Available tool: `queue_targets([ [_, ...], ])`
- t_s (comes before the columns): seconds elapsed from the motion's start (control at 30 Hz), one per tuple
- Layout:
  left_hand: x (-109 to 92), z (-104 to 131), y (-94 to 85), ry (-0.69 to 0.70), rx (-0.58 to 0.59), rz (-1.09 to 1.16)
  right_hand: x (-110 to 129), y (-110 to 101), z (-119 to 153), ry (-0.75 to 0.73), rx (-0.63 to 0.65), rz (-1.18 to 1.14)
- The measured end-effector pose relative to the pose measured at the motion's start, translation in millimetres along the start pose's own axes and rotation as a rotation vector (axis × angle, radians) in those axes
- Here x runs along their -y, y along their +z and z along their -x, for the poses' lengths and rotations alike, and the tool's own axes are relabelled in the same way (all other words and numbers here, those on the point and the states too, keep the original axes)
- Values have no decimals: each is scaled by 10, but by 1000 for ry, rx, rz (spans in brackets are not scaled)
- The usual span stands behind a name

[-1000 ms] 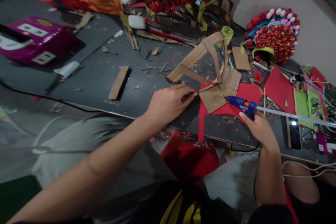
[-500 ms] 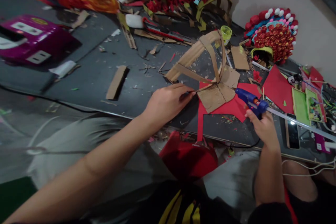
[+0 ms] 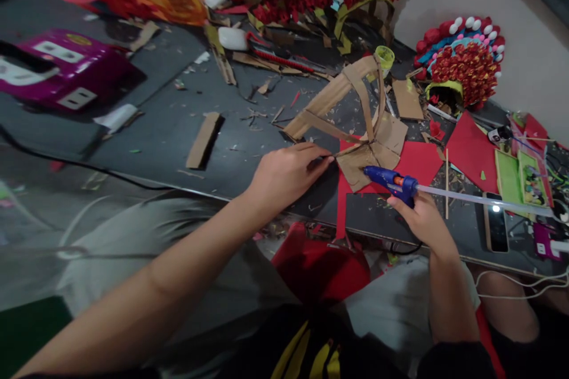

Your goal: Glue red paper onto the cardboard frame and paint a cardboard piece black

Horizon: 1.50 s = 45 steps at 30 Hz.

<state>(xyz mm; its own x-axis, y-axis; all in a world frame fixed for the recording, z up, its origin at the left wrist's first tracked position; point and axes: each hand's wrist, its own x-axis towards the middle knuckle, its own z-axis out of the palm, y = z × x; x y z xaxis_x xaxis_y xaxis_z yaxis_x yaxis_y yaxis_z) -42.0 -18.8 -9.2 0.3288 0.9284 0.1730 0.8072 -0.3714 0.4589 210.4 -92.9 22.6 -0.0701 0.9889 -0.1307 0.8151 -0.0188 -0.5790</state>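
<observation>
Across the dark tabletop [image 3: 240, 157], the cardboard frame [image 3: 326, 98] lies right of centre, unmoved since the earlier frames, partly over a red sheet [image 3: 420, 160]; the blue glue gun [image 3: 384, 177] differs, its nozzle now left of its place at the right edge, over the lower cardboard panel [image 3: 353, 170] (contact is hard to tell), so gluing seems to have shifted there; the right hand [image 3: 424, 216] wraps its handle; the left hand [image 3: 287, 172] keeps pinching the frame's left corner.
</observation>
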Motion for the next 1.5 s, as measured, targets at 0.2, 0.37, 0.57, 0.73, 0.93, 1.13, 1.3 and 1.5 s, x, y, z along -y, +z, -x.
queue_targets([
  [0.2, 26, 3, 11, 18, -4, 11, 16, -67, 22, 29, 17, 13],
  [0.37, 17, 3, 0, 7, -1, -3, 10, -108, 49, 55, 42, 34],
  [0.57, 10, -2, -6, 7, 8, -7, -57, -202, 98, 52, 112, 70],
  [0.73, 14, 1, 2, 16, 3, 0, -67, -202, 93, 93, 31, 27],
  [0.93, 7, 22, 15, 3, -2, -40, 41, -31, 11, 41, -76, -15],
  [1.13, -42, 15, -2, -12, 29, -52, 77, 30, -10, 19, -49, 9],
  [1.3, -52, 13, -6, -19, 34, -60, 73, 40, -8, 40, -44, 52],
  [1.5, -26, 23, 26, -2, 5, -57, 119, 25, 10, 67, -37, 103],
])
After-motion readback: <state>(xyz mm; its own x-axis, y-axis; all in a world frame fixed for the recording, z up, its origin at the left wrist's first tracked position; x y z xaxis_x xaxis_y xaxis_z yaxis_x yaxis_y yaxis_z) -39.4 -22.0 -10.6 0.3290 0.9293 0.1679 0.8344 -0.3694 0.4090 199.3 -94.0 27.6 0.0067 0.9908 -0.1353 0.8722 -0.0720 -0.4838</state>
